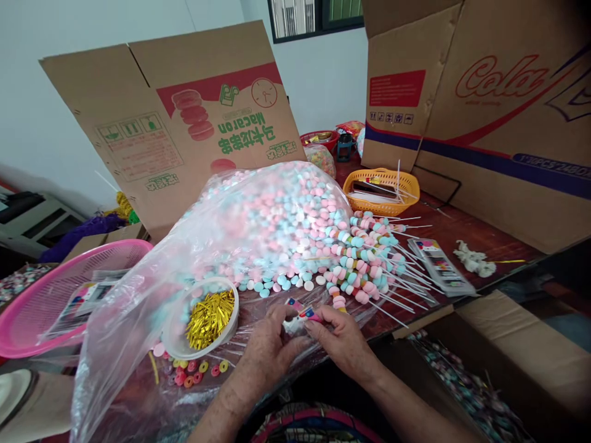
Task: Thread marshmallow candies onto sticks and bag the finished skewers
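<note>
Right hand pinching small printed wrapper between thumb and fingers; left hand curling around its other end. Wrapper's long axis running crosswise, right end slanting nearer.

Left hand and right hand holding printed wrapper, gold ties in tub, heaped candy skewers

Two bare hands, two printed brown cardboard boxes, one pink plastic basket, one oval orange plastic basket and one round translucent plastic tub were pictured.
</note>
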`<state>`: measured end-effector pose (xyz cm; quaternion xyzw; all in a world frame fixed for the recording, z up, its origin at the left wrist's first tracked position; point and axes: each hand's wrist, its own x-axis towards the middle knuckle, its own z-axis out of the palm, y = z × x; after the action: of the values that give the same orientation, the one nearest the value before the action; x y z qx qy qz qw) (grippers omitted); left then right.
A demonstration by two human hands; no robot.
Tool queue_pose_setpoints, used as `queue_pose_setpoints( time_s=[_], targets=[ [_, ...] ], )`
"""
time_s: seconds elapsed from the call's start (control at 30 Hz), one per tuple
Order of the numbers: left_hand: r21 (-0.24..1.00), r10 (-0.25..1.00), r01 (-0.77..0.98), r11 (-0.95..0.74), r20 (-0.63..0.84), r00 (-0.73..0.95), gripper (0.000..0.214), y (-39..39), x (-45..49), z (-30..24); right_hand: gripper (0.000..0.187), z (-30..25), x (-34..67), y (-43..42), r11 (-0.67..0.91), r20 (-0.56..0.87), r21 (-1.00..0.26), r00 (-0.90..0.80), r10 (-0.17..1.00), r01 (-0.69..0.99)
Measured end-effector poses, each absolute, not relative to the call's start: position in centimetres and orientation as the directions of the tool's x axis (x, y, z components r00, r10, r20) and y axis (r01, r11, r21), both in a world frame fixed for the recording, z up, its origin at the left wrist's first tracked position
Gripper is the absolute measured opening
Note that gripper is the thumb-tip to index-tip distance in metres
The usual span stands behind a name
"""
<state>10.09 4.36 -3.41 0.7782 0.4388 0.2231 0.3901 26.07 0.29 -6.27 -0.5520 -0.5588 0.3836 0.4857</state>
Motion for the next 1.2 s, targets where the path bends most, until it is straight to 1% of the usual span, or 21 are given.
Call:
queue_pose_setpoints(
  time_s=[0.03, 0.1, 0.2, 0.27, 0.37, 0.4, 0.43, 0.5, 0.53, 0.57, 0.63, 0.7, 0.73, 0.77, 0.83, 0.87, 0.9, 0.97, 1.03, 1.2],
  targets=[
    [0.81, 0.888, 0.521, -0.27, 0.0, 0.46, 0.021, 4.2, 10.4, -4.0, 0.029, -6.5, 25.9, 0.2, 0.08, 0.111, -0.963, 0.11, 0.988, 0.257],
    [0.816, 0.912, 0.523, -0.244, 0.009, 0.41, 0.018, 3.9, 10.7, -4.9, 0.036, -6.8, 26.0, 0.3, 0.086, 0.151, -0.914, 0.137, 0.979, 0.396],
    [0.788, 0.878, 0.511, -0.343, 0.076, 0.472, 0.024, 4.0, 10.5, -5.1, 0.045, -5.9, 27.9, 1.1, 0.09, 0.223, -0.745, 0.12, 0.967, 0.661],
    [0.758, 0.858, 0.51, -0.407, 0.126, 0.498, 0.025, 4.2, 9.8, -4.7, 0.045, -4.5, 30.8, 2.3, 0.024, 0.235, -0.66, 0.176, 0.956, 0.751],
    [0.747, 0.852, 0.483, -0.457, 0.212, 0.478, 0.024, 4.6, 8.5, -4.0, 0.035, -2.7, 36.5, 4.8, -0.151, 0.283, -0.509, 0.331, 0.9, 0.847],
    [0.748, 0.844, 0.463, -0.476, 0.241, 0.479, 0.022, 4.7, 8.1, -3.7, 0.031, -2.5, 38.1, 5.7, -0.221, 0.275, -0.414, 0.353, 0.894, 0.883],
    [0.744, 0.831, 0.441, -0.502, 0.272, 0.486, 0.021, 4.8, 7.7, -3.6, 0.027, -2.6, 39.5, 6.4, -0.272, 0.237, -0.322, 0.355, 0.904, 0.907],
    [0.715, 0.79, 0.405, -0.57, 0.34, 0.511, 0.021, 4.8, 7.0, -3.2, 0.021, -3.4, 41.0, 7.4, -0.29, 0.14, -0.182, 0.316, 0.938, 0.94],
    [0.69, 0.766, 0.396, -0.606, 0.372, 0.524, 0.021, 4.7, 6.7, -3.1, 0.021, -4.0, 41.4, 7.6, -0.277, 0.101, -0.142, 0.293, 0.951, 0.95],
    [0.659, 0.745, 0.397, -0.639, 0.399, 0.535, 0.021, 4.7, 6.4, -3.0, 0.021, -4.4, 41.6, 7.6, -0.255, 0.09, -0.104, 0.265, 0.96, 0.961],
    [0.594, 0.708, 0.412, -0.691, 0.444, 0.549, 0.021, 4.7, 5.7, -2.8, 0.023, -5.1, 42.0, 7.0, -0.225, 0.132, -0.02, 0.226, 0.965, 0.974],
    [0.527, 0.657, 0.404, -0.748, 0.505, 0.56, 0.022, 4.7, 5.2, -2.7, 0.027, -5.0, 42.4, 5.8, -0.181, 0.238, 0.047, 0.164, 0.957, 0.982],
    [0.493, 0.628, 0.394, -0.776, 0.536, 0.565, 0.022, 4.8, 4.9, -2.6, 0.03, -4.8, 42.6, 5.2, -0.129, 0.326, 0.042, 0.109, 0.939, 0.991],
    [0.462, 0.599, 0.385, -0.799, 0.562, 0.57, 0.023, 4.8, 4.7, -2.5, 0.031, -4.5, 42.5, 4.4, -0.05, 0.426, 0.005, 0.044, 0.904, 0.999],
    [0.423, 0.577, 0.392, -0.817, 0.575, 0.581, 0.024, 5.0, 4.5, -2.4, 0.03, -3.8, 41.7, 2.9, 0.182, 0.613, -0.093, -0.088, 0.785, 0.979],
    [0.417, 0.585, 0.41, -0.811, 0.559, 0.588, 0.025, 5.1, 4.4, -2.3, 0.029, -3.4, 41.0, 2.1, 0.296, 0.679, -0.115, -0.143, 0.72, 0.948],
    [0.414, 0.593, 0.425, -0.805, 0.542, 0.595, 0.025, 5.1, 4.4, -2.2, 0.029, -3.1, 40.2, 1.5, 0.381, 0.712, -0.12, -0.189, 0.677, 0.917],
    [0.409, 0.602, 0.443, -0.798, 0.515, 0.61, 0.027, 5.1, 4.4, -2.2, 0.033, -2.6, 38.5, 0.5, 0.489, 0.723, -0.086, -0.284, 0.63, 0.868],
    [0.408, 0.594, 0.433, -0.804, 0.518, 0.615, 0.027, 5.1, 4.4, -2.1, 0.037, -2.5, 37.3, -0.1, 0.555, 0.705, -0.057, -0.361, 0.611, 0.83],
    [0.422, 0.611, 0.441, -0.792, 0.549, 0.57, 0.023, 4.9, 4.1, -1.8, 0.043, -2.7, 37.2, -0.5, 0.644, 0.652, -0.056, -0.461, 0.602, 0.763]
  ],
)
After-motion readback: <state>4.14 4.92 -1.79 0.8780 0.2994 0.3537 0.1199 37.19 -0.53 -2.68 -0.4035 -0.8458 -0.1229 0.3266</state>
